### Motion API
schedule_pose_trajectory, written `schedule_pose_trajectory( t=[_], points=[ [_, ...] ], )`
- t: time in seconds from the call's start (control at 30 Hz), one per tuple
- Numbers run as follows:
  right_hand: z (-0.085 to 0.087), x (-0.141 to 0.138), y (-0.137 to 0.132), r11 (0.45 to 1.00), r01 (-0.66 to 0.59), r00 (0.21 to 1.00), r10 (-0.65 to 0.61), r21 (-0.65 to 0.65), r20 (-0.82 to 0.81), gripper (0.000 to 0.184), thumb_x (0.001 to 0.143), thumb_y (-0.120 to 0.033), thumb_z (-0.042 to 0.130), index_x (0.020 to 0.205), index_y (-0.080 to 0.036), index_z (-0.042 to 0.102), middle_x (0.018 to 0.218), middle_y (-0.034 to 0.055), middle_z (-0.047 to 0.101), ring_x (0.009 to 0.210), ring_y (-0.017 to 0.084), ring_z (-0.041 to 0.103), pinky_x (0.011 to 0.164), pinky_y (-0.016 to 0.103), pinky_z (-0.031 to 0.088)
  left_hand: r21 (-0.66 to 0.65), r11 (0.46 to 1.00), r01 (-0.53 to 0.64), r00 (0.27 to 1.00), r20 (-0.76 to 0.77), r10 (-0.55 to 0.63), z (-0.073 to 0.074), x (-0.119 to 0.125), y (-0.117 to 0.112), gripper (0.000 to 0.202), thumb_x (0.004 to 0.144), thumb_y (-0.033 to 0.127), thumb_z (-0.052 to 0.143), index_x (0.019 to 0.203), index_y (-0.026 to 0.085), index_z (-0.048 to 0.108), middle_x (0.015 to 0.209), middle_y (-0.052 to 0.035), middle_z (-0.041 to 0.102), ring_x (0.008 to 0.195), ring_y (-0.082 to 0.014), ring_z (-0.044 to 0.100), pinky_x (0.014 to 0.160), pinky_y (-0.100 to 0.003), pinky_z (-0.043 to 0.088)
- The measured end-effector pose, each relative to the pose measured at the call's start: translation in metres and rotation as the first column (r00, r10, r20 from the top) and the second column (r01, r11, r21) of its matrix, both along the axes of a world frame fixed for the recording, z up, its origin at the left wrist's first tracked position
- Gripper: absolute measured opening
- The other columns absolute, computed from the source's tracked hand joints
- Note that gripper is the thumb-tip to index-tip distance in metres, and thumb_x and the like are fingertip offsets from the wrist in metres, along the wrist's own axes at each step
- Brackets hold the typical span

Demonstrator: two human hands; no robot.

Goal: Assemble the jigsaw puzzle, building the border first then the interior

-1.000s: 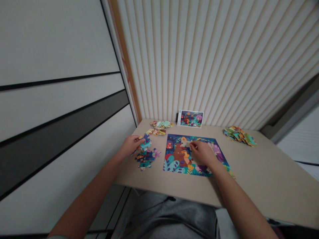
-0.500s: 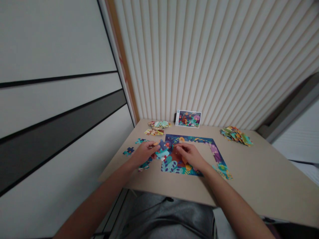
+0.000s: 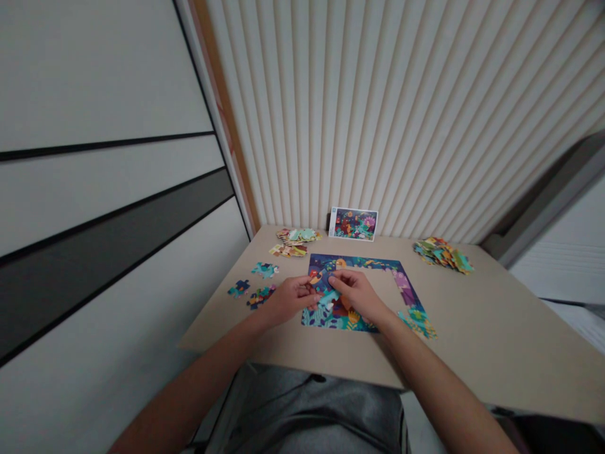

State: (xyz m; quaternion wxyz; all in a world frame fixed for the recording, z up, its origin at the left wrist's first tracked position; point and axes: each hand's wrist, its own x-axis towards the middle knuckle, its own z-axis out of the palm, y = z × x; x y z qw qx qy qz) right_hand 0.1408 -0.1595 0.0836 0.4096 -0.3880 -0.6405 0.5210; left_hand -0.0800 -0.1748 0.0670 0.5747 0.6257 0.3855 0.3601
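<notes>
Between my two hands, a few blue and teal jigsaw puzzle pieces (image 3: 326, 295) are held up over the left part of a partly assembled puzzle (image 3: 312, 320). My left hand (image 3: 290, 299) is closed on these pieces from the left side. From the right, my right hand (image 3: 358, 293) pinches a dark blue puzzle piece (image 3: 322, 281) at its edge, with thumb and fingers together. The puzzle beneath shows a dark blue border, teal leaves and a reddish-brown part; its middle is bare table. My hands hide some of it.
Loose dark pieces (image 3: 259, 297) and a teal group (image 3: 265, 270) lie left of the puzzle. A pile of pieces (image 3: 297, 236) sits at the back left, another pile (image 3: 443, 255) at the back right. A picture card (image 3: 353, 224) stands against the pleated curtain (image 3: 331, 113).
My left hand has moved right, bringing its pieces to my right hand over the puzzle. Loose pieces at the left are now uncovered. The view has shifted slightly.
</notes>
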Motion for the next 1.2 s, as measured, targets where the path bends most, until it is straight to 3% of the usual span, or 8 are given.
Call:
schedule_pose_trajectory(
  t=[0.2,0.33,0.5,0.73,0.97,1.07,1.13,1.2],
  points=[
    [0.001,0.012,0.016,0.992,0.076,0.997,-0.074,0.101,-0.022,0.036,0.088,-0.056,0.065,0.084,-0.02,0.066,0.069,-0.0012,0.061,0.063,0.014,0.055,0.061,0.026,0.045,0.06,0.995,-0.084,0.99,-0.112,0.09,0.01,-0.015,0.0,0.036,0.082,0.048,0.073,0.099,0.017,0.064,0.069,0.0011,0.065,0.062,-0.0141,0.063,0.061,-0.025,0.049],
    [-0.008,0.043,0.045,0.956,0.224,0.967,-0.242,0.189,0.078,0.039,0.085,-0.051,0.065,0.103,-0.016,0.072,0.079,0.0023,0.069,0.068,0.017,0.058,0.067,0.029,0.048,0.191,0.958,-0.215,0.921,-0.285,0.264,0.019,-0.047,0.007,0.041,0.084,0.052,0.067,0.107,0.017,0.067,0.077,-0.0016,0.067,0.061,-0.0141,0.06,0.057,-0.025,0.046],
    [-0.028,0.073,0.073,0.923,0.255,0.895,-0.338,0.288,0.291,0.031,0.087,-0.037,0.062,0.107,-0.016,0.075,0.101,0.0088,0.077,0.089,0.022,0.068,0.085,0.035,0.051,0.337,0.903,-0.268,0.794,-0.454,0.405,0.015,-0.097,0.025,0.047,0.081,0.051,0.065,0.113,0.016,0.069,0.082,-0.0023,0.068,0.066,-0.0165,0.061,0.059,-0.025,0.046],
    [-0.037,0.057,0.086,0.914,0.114,0.827,-0.305,0.39,0.472,0.027,0.093,-0.023,0.056,0.112,-0.018,0.075,0.112,0.0093,0.077,0.102,0.023,0.07,0.095,0.036,0.05,0.49,0.817,-0.303,0.523,-0.631,0.573,0.002,-0.123,0.038,0.036,0.082,0.034,0.058,0.112,0.018,0.069,0.087,-0.0033,0.07,0.075,-0.0203,0.064,0.068,-0.029,0.045],
    [-0.036,0.049,0.088,0.886,-0.012,0.708,-0.319,0.463,0.63,0.029,0.098,-0.021,0.053,0.121,-0.02,0.072,0.12,0.0095,0.074,0.112,0.023,0.066,0.099,0.032,0.046,0.624,0.769,-0.139,0.304,-0.713,0.632,0.004,-0.093,0.032,0.03,0.092,0.033,0.054,0.117,0.019,0.066,0.113,-0.0125,0.069,0.104,-0.0281,0.065,0.09,-0.036,0.048],
    [-0.036,0.048,0.087,0.862,-0.022,0.641,-0.376,0.507,0.669,0.03,0.101,-0.022,0.05,0.122,-0.019,0.071,0.118,0.0109,0.073,0.112,0.023,0.064,0.099,0.03,0.044,0.642,0.767,-0.012,0.406,-0.698,0.59,0.009,-0.058,0.032,0.029,0.095,0.026,0.051,0.119,0.019,0.065,0.118,-0.0123,0.067,0.109,-0.0274,0.063,0.097,-0.038,0.047],
    [-0.036,0.046,0.087,0.851,-0.032,0.609,-0.4,0.525,0.685,0.031,0.102,-0.022,0.048,0.124,-0.018,0.069,0.116,0.0118,0.072,0.112,0.022,0.063,0.098,0.029,0.043,0.635,0.749,0.19,0.526,-0.71,0.469,0.01,-0.03,0.033,0.027,0.098,0.025,0.047,0.115,0.018,0.067,0.112,-0.0116,0.068,0.108,-0.026,0.062,0.099,-0.037,0.046],
    [-0.034,0.045,0.086,0.848,-0.044,0.576,-0.411,0.529,0.707,0.031,0.103,-0.022,0.048,0.125,-0.017,0.069,0.114,0.0125,0.072,0.112,0.023,0.061,0.098,0.029,0.042,0.635,0.708,0.307,0.554,-0.725,0.41,0.01,0.0,0.036,0.027,0.1,0.025,0.045,0.107,0.019,0.07,0.103,-0.0113,0.068,0.102,-0.0252,0.062,0.093,-0.037,0.048]
  ],
)
